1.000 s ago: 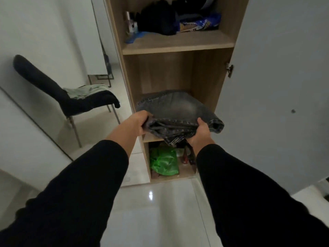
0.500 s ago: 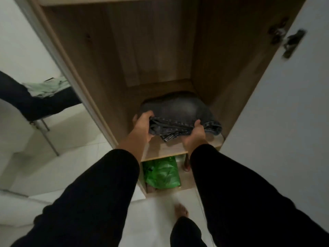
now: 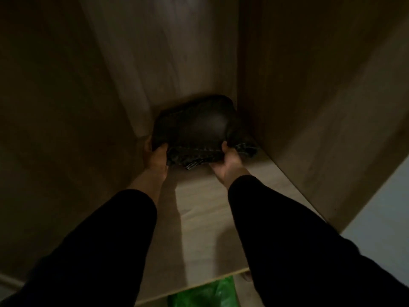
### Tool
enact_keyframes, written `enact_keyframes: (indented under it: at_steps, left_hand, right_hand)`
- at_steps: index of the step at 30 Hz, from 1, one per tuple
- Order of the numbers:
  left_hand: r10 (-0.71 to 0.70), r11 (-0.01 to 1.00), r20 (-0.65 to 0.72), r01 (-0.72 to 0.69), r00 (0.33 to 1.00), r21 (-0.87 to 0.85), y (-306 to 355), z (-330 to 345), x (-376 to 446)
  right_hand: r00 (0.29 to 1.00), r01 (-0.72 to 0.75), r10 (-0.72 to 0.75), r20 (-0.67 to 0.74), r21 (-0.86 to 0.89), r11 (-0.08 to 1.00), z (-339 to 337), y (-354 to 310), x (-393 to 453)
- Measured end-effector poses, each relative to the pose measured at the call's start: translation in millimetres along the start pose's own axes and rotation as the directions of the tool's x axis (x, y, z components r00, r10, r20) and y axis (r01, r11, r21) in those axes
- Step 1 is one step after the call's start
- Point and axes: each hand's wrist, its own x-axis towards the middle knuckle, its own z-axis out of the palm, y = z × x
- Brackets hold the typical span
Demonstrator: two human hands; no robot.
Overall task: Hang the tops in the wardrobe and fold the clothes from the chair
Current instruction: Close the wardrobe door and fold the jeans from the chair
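Both hands are inside the wardrobe at mid-frame, each curled round the near edge of the folded jeans (image 3: 194, 127): the left hand (image 3: 156, 157) grips the left corner with its thumb on top, and the right hand (image 3: 229, 161) pinches the right part of the front edge, fingers underneath. The bundle sits on the wooden shelf (image 3: 205, 218), pushed toward the back right corner, close to the side panel (image 3: 309, 120).

The risks, as I judge them: letting go unevenly could let the fold spring open, since the layered hem at the front already hangs a little loose. Pulling the fingers out from under the cloth may drag the bundle forward or rumple it. The dim light in here makes it hard to see whether the stack lies flat.

The jeans are dark, washed grey denim, folded into a thick rounded packet, with stitched edges showing along the front. A green bag (image 3: 205, 293) lies below the shelf at the bottom of the frame.
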Motion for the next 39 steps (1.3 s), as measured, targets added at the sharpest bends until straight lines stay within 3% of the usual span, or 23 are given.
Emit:
enact_keyframes:
  at_steps: [2,5,7,10,12,14,16,19,22,25,30,34,36,39]
  left_hand:
    - [0.077,0.993,0.007,-0.078,0.997,0.086,-12.1,-1.8,16.7]
    - [0.178,0.869,0.029,-0.171,0.984,0.464,-28.4,-6.8,37.0]
    - [0.131,0.743,-0.005,-0.095,0.991,0.662,-31.7,-9.6,38.3]
    - [0.002,0.595,-0.063,0.049,0.998,0.802,-20.6,-11.9,22.1]
    - [-0.085,0.592,-0.121,0.148,0.989,0.792,-5.3,-11.4,1.6]
    - [-0.117,0.652,-0.146,0.187,0.982,0.735,16.5,-11.9,-24.2]
    - [-0.131,0.716,-0.098,0.163,0.986,0.679,42.5,-13.8,-50.4]
    - [-0.152,0.733,-0.022,0.128,0.988,0.668,81.2,-23.2,-106.1]
    - [-0.165,0.778,0.002,0.129,0.986,0.615,136.4,-32.4,-195.4]
    - [-0.2,0.75,-0.031,0.174,0.979,0.638,189.5,-52.7,-274.6]
    - [-0.147,0.815,-0.071,0.162,0.987,0.556,260.0,-91.1,-382.2]
    - [-0.183,0.792,-0.107,0.211,0.977,0.573,288.2,-137.4,-441.3]
    - [-0.209,0.832,-0.149,0.256,0.966,0.492,292.5,-169.6,-471.5]
    - [-0.229,0.867,-0.259,0.318,0.938,0.385,283.0,-219.8,-519.4]
  right_hand:
    - [0.999,-0.049,0.048,-0.009,-0.105,0.993,-3.0,-1.0,8.7]
    - [0.992,-0.082,0.037,-0.119,-0.403,0.912,-6.2,-3.4,19.0]
    - [0.982,-0.108,0.01,-0.188,-0.518,0.849,-2.6,-7.8,14.9]
    - [0.974,-0.149,0.03,-0.226,-0.53,0.835,6.0,-15.2,-7.5]
    - [0.97,-0.156,0.031,-0.241,-0.518,0.841,13.3,-19.9,-31.3]
    - [0.969,-0.151,0.02,-0.245,-0.53,0.835,24.8,-26.4,-62.1]
    - [0.968,-0.166,0.033,-0.247,-0.54,0.825,40.9,-34.3,-100.6]
    - [0.967,-0.18,0.037,-0.252,-0.573,0.799,61.9,-45.5,-171.9]
    - [0.964,-0.198,0.022,-0.266,-0.659,0.726,75.7,-52.2,-261.8]
    - [0.954,-0.221,-0.026,-0.297,-0.763,0.607,90.0,-52.4,-348.1]
    - [0.963,-0.205,-0.068,-0.26,-0.873,0.443,113.4,-50.7,-464.4]
    - [0.989,-0.11,-0.057,-0.136,-0.938,0.328,117.4,-33.9,-528.4]
    - [0.998,-0.05,-0.02,-0.058,-0.957,0.286,110.6,-17.0,-560.0]
    - [0.997,-0.076,0.049,-0.067,-0.975,0.209,87.2,12.1,-608.4]
